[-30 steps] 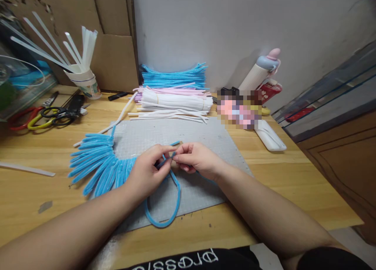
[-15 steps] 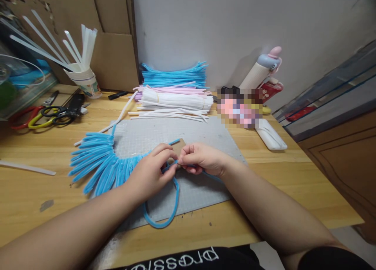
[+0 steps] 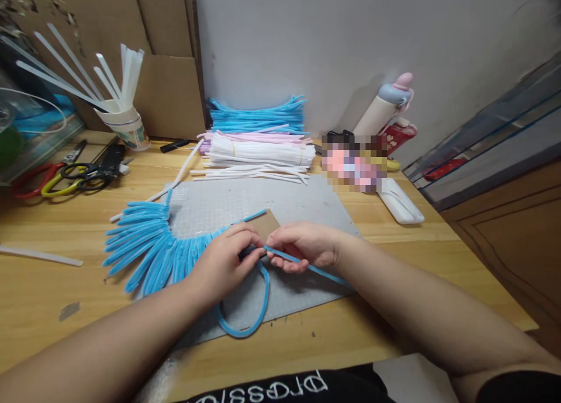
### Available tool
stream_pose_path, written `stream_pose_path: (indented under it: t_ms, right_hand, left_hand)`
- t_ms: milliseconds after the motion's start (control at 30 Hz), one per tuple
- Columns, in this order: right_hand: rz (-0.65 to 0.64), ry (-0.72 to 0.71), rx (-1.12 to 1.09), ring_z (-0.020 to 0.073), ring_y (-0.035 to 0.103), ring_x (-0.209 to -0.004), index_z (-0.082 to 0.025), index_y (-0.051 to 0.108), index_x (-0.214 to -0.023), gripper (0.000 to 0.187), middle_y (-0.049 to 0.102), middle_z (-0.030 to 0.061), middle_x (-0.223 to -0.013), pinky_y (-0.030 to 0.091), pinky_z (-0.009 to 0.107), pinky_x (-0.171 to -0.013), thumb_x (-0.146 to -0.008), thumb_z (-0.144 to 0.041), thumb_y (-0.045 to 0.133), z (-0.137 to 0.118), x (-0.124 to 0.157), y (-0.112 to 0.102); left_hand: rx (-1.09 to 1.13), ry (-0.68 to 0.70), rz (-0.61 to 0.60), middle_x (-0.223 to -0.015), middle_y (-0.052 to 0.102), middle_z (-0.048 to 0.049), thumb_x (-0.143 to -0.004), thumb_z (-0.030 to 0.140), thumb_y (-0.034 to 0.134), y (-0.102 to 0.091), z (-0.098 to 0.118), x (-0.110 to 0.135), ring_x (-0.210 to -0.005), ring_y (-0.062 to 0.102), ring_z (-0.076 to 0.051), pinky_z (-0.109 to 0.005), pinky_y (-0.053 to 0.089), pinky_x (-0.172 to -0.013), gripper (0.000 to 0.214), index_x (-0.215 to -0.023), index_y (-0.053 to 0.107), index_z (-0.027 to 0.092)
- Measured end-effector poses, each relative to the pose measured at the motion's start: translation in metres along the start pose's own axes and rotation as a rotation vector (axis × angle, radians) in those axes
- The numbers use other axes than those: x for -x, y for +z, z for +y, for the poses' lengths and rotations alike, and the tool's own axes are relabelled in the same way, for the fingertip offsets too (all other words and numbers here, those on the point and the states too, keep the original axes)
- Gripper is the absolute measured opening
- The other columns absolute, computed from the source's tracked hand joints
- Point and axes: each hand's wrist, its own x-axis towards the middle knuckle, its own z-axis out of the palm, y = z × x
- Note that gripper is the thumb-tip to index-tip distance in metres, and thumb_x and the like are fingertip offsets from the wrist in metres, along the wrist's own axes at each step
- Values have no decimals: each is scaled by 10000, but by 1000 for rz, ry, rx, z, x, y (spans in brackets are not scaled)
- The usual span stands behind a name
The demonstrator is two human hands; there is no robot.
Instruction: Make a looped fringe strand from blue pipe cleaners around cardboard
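A curved fringe of looped blue pipe cleaners (image 3: 149, 245) lies across the grey cutting mat (image 3: 315, 210). My left hand (image 3: 230, 251) is closed at the fringe's right end, fingers pinching the blue stems near a small piece of brown cardboard (image 3: 267, 219). My right hand (image 3: 302, 246) meets it fingertip to fingertip, closed on a blue pipe cleaner (image 3: 326, 273) that runs across its fingers and out under the wrist. Below my left hand a loose blue loop (image 3: 243, 334) hangs toward the mat's front edge. The exact joint between the fingertips is hidden.
Bundles of blue (image 3: 258, 115) and white pipe cleaners (image 3: 263, 153) lie against the wall. Scissors (image 3: 56, 178) and a paper cup (image 3: 125, 125) of white sticks stand left. A bottle (image 3: 377, 111) and a white case (image 3: 400, 201) are at right. A white stick (image 3: 41, 254) lies at far left.
My right hand has turned and its fingers have opened out slightly, so the blue pipe cleaner now shows across them. My left hand stays nearly in place.
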Motion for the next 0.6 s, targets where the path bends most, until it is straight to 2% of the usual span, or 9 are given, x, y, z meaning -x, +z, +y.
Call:
stream_pose_path:
  t_ms: [100,167,400,600]
  right_hand:
    - [-87,136,-183,15,397,-373,-133,538,-749,139,530,-27,-590,186,108,-297,-730,-243,621,4,0,-5]
    - [-108,168,-256,7,374,-369,-138,535,-776,143,523,-38,-586,190,94,-301,-716,-219,637,6,0,-6]
    - [-143,154,-344,10,391,-389,-143,516,-759,113,530,-34,-603,208,95,-311,-736,-194,613,11,3,-4]
    - [-151,117,-310,-2,337,-364,-156,476,-759,158,503,-58,-597,162,111,-312,-710,-216,614,14,2,-4]
  left_hand:
    - [-19,38,-12,-923,602,-48,-870,143,533,0,1,1,-870,584,-159,-291,484,-755,74,-885,594,182]
    - [-31,45,-27,-925,600,-46,-870,141,528,0,1,2,-875,581,-163,-296,484,-753,75,-896,581,187]
    - [-66,77,-61,-894,589,-31,-873,116,496,2,-2,4,-845,571,-160,-288,474,-717,125,-940,560,201]
    - [-39,68,-96,-888,585,-42,-913,188,488,-1,0,3,-844,567,-164,-294,471,-720,94,-951,574,186]
